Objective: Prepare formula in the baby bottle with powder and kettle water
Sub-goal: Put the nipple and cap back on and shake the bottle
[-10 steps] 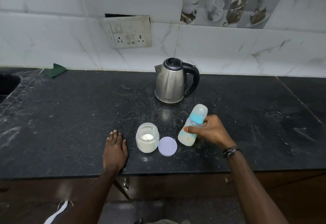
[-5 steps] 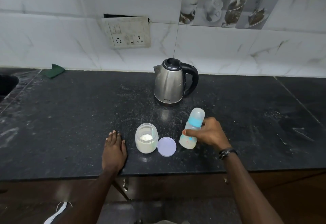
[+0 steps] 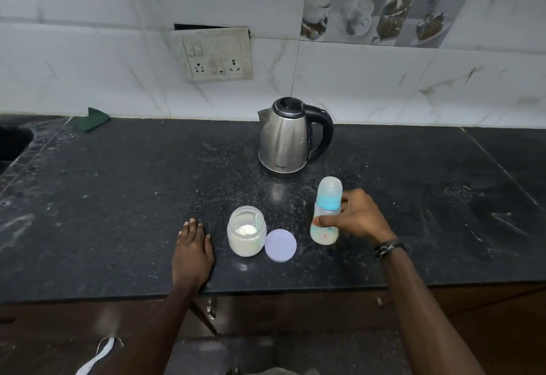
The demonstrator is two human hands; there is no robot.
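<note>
The baby bottle stands upright on the black countertop, its long axis vertical and its capped top pointing up and very slightly away toward the wall, with the base set on the stone just in front and to the right of the kettle. It holds a pale milky liquid in its lower part, under a blue collar and a clear dome cap. The right hand grips it around the middle, thumb across the near side and fingers curled behind. A second ago the bottle leaned over to the right with its base lifted; half a second ago it was less tilted; now it is straight and down on the counter. The left hand lies flat on the counter near its front edge, fingers straight and together, holding nothing, in the same spot as before. Just to its right the open powder jar stands with white powder inside, and its round lilac lid lies flat touching the jar's right side, between jar and bottle. The kettle's handle faces right and its spout left; neither has shifted.
</note>
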